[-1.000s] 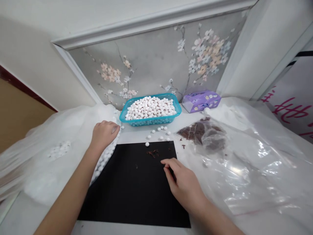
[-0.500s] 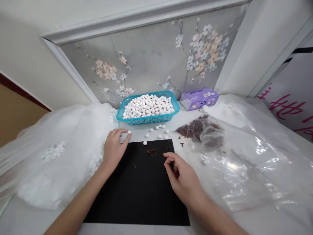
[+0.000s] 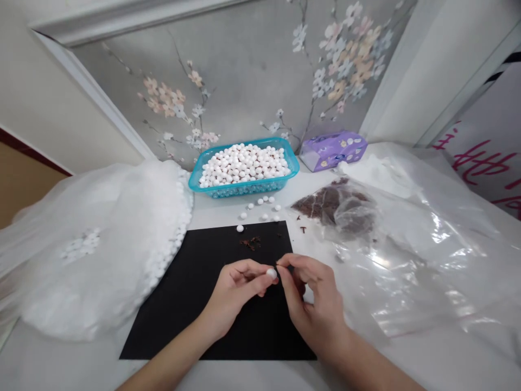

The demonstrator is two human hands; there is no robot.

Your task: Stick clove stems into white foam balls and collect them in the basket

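Observation:
Over the black mat (image 3: 191, 304), my left hand (image 3: 236, 290) pinches a small white ball (image 3: 271, 273) between thumb and fingertips. My right hand (image 3: 311, 290) is closed in a pinch just right of that ball, with a tiny brown stem-like piece (image 3: 277, 264) at its fingertips, partly hidden. The two hands almost touch. A few brown bits (image 3: 250, 243) lie on the mat's far part. One loose white ball (image 3: 240, 228) rests at the mat's far edge, and several more are scattered behind it.
A blue plastic basket (image 3: 244, 191) full of white balls stands against the wall. Left lies a big clear bag of white balls (image 3: 93, 288). On the right is a clear bag (image 3: 407, 271) with brown pieces (image 3: 331, 206) inside. A purple tissue pack (image 3: 334, 150) sits behind it.
My left hand has brought the white ball from the mat's far left corner rightward and nearer, up to my right hand. My right hand stays pinched, about where it was. The view has shifted slightly.

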